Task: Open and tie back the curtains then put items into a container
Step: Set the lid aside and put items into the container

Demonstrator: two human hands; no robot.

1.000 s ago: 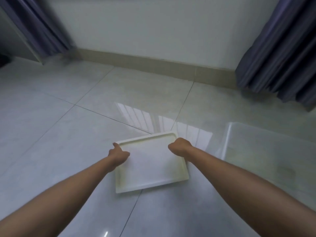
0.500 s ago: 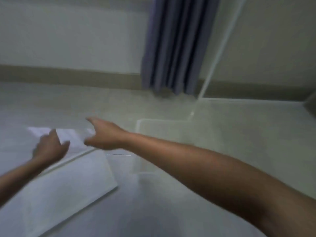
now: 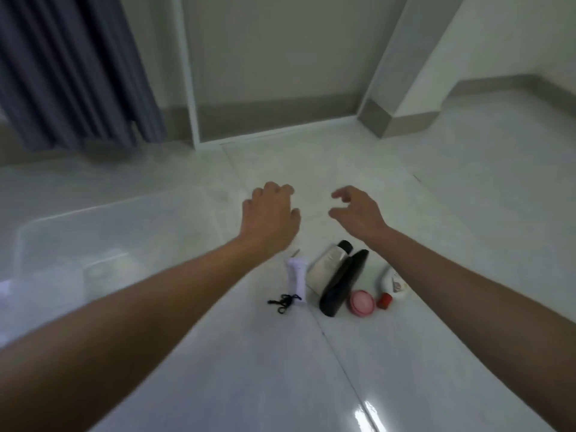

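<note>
Black, white and pink toiletries lie on the floor (image 3: 405, 353) below both hands: a black bottle (image 3: 343, 283), white tube (image 3: 327, 263), pink jar (image 3: 361, 302). Left hand (image 3: 269, 216) and right hand (image 3: 358, 213) hover above, fingers loosely curled, holding nothing. Clear container (image 3: 103, 244) sits left.

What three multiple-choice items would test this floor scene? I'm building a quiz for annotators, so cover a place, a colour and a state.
1. Where is the clear container relative to the toiletries?
A. To their left
B. To their right
C. On top of them

2. What colour is the round jar?
A. Green
B. Pink
C. Yellow

3. What are the hands doing?
A. Both grip bottles
B. Both hold nothing
C. One holds the jar

Answers: 1 A, the container lies left of the black bottle. 2 B, its lid is pink. 3 B, the left hand and right hand hover empty above the floor.
</note>
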